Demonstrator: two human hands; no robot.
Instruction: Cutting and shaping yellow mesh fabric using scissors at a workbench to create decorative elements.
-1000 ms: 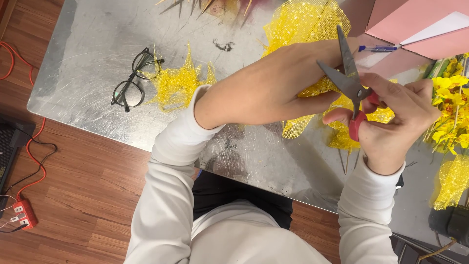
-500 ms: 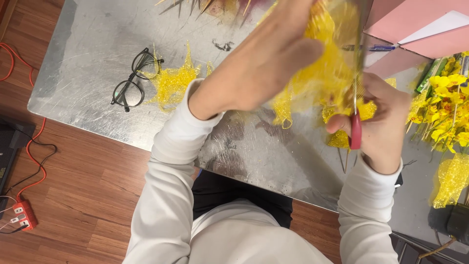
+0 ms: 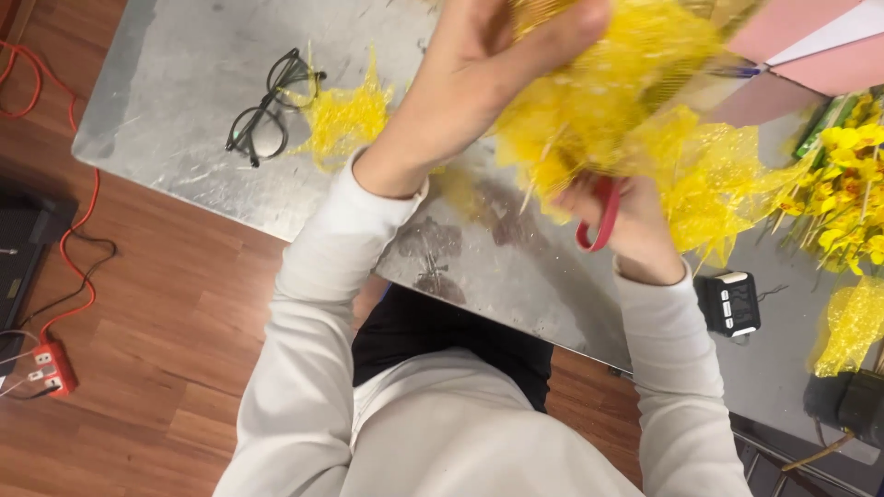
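My left hand (image 3: 479, 74) is raised close to the camera and grips a bunch of yellow mesh netting (image 3: 608, 101), which hangs down over the table. Under the mesh, my right hand (image 3: 635, 230) holds scissors with a red handle (image 3: 603, 216); their blades are hidden behind the netting. Both hands are above the silver metal table (image 3: 184, 110).
Black eyeglasses (image 3: 267, 110) lie on the table beside a small yellow mesh scrap (image 3: 345, 115). Yellow artificial flowers (image 3: 847, 184) and more mesh (image 3: 852, 322) are at the right, with a small black digital timer (image 3: 732, 304). Pink paper (image 3: 810, 46) at the top right. Red cables and a power strip (image 3: 46, 364) on the wooden floor.
My left hand has lifted the yellow mesh up toward the camera. The scissors, earlier in plain view, are now mostly covered by the mesh.
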